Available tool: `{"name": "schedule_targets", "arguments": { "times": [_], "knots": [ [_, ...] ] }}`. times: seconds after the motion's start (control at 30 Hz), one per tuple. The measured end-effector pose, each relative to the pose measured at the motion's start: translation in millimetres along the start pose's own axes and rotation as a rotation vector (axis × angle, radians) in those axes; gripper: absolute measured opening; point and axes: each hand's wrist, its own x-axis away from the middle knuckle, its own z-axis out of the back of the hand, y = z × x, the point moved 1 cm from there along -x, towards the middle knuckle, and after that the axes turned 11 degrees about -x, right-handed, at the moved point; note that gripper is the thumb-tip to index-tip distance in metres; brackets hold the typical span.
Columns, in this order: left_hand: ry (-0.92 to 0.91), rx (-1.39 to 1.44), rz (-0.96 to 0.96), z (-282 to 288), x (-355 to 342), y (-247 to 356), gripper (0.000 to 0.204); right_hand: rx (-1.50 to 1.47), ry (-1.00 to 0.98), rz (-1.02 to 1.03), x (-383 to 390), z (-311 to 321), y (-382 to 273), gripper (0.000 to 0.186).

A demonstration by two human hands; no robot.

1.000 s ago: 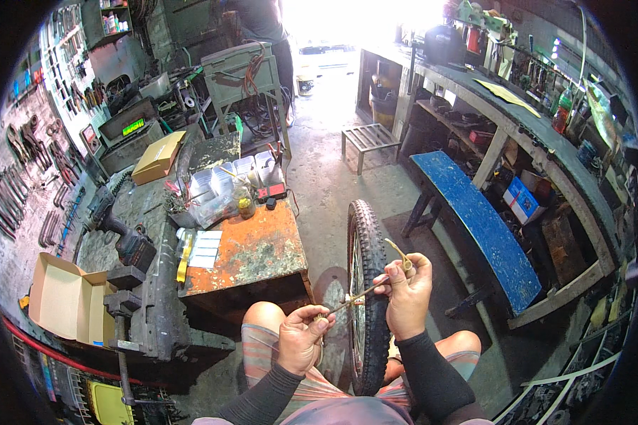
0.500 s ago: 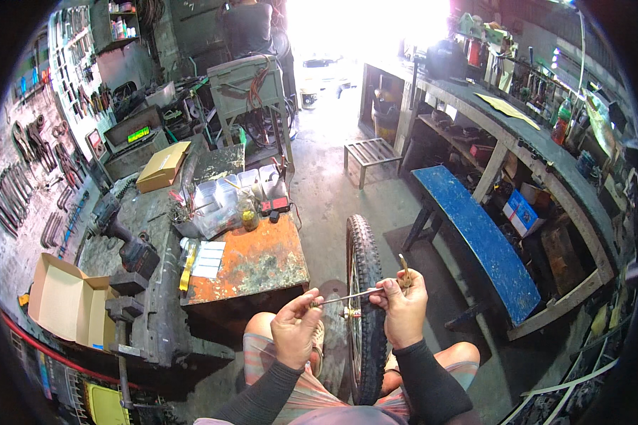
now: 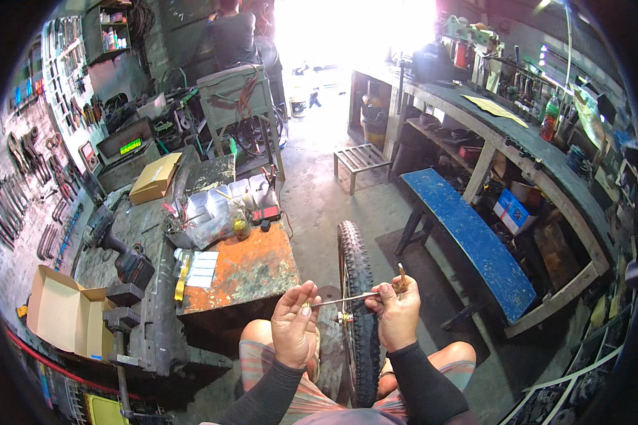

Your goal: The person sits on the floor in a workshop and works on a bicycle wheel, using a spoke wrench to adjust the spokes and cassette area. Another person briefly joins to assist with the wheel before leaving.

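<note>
A thin metal rod with a lever at one end, like a wheel's quick-release skewer, spans the gap between my hands. My right hand grips it at the lever end, and the curved brass-coloured lever sticks up above the fingers. At the other end, my left hand holds the tip at the thumb, its upper fingers loosely raised. Something small and yellowish is at that tip, too small to make out. Upright between my legs stands a bicycle wheel with a knobby tyre, its hub axle pointing left just below the rod.
An orange worn table with plastic bins stands front left, beside a workbench holding a cordless impact wrench and an open cardboard box. To the right are a blue bench and a long worktable. Another person is at the back.
My left hand's fingers have loosened and lifted upward around the rod's tip. The right hand keeps its grip. The whole view has shifted slightly.
</note>
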Motion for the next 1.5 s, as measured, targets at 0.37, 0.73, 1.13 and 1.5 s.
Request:
{"name": "schedule_targets", "arguments": {
  "times": [0.37, 0.73, 1.13, 1.5],
  "knots": [
    [-0.055, 0.086, -0.034, -5.3, -18.9, 1.1, 0.045, -0.081, 0.018, -0.008, 2.0, 5.3, 10.4, 0.023],
    [-0.15, 0.233, -0.004, -22.5, -38.1, -7.0, 0.078, -0.147, 0.061, -0.024, 4.1, 9.7, 11.7, 0.023],
    [-0.19, -0.115, -0.05, -29.0, -35.3, -18.5, 0.061, -0.162, 0.063, -0.088, -3.7, 23.8, 9.8, 0.021],
    [-0.095, -0.747, 0.256, -10.2, -15.2, 14.8, 0.014, -0.16, 0.057, -0.031, -8.1, 34.8, 13.0, 0.022]
  ]
}}
